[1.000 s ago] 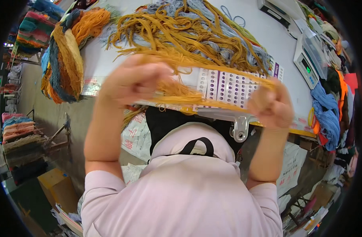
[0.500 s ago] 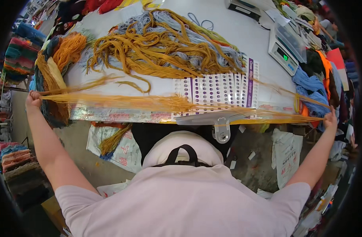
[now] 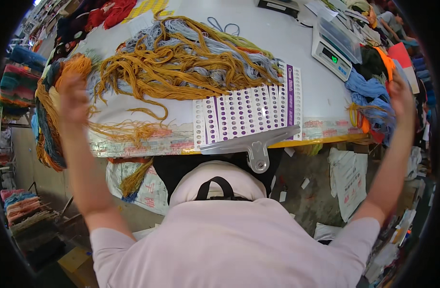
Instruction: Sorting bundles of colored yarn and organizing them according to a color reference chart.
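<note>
White desk (image 3: 297, 43) carries mustard yarn pile (image 3: 181, 72) w/ loose strands (image 3: 129, 129) at front edge, lying left-right. Your left hand (image 3: 72, 98) is nearer, just left of them; grip blurred, cannot tell. Right hand (image 3: 401, 96) far right, also unclear.

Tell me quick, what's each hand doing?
Left hand: raised at the mustard yarn, blurred; grip cannot be told.
Right hand: raised near the blue yarn; grip cannot be told.

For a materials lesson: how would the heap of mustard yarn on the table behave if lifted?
Probably floppy: the yarn lies in loose, sagging loops. Likely to snag, since its strands mix with grey ones. It looks light.
</note>
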A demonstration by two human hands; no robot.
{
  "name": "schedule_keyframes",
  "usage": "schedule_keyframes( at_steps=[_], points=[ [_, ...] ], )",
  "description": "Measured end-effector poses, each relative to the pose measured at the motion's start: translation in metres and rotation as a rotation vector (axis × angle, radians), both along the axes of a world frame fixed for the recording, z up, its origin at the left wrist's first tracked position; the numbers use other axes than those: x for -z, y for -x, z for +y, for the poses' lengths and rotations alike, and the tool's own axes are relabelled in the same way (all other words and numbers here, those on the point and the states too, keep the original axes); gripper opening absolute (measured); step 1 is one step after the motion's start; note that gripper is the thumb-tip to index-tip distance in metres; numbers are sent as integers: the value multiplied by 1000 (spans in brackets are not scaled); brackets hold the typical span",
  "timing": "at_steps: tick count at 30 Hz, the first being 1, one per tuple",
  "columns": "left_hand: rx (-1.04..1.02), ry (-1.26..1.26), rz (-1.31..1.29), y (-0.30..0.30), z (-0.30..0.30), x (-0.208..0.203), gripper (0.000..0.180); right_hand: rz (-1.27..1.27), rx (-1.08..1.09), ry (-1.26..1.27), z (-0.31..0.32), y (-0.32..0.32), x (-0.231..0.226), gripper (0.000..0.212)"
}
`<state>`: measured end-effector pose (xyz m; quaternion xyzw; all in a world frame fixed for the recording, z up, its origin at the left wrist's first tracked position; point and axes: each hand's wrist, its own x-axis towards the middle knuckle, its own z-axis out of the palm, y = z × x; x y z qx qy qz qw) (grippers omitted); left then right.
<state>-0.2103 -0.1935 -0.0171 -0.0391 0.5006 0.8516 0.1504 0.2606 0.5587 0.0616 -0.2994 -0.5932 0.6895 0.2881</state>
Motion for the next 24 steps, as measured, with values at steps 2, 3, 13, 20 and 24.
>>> schedule_keyframes(
  at_steps=[2,3,13,20,24],
  points=[
    [467,116,190,-86,71,43,25,-81,-124,-49,-136,92,54,27],
    [495,339,19,-129,121,29,28,-214,-106,39,-207,126,74,22],
    [771,648,72,-200,233,87,34,-430,-389,-285,-357,194,201,21],
    [695,887,320,-179,262,113,14,-504,-219,-402,-368,201,203,19],
    [777,746,183,-176,258,115,14,-430,-105,-671,-384,192,204,18]
  ],
)
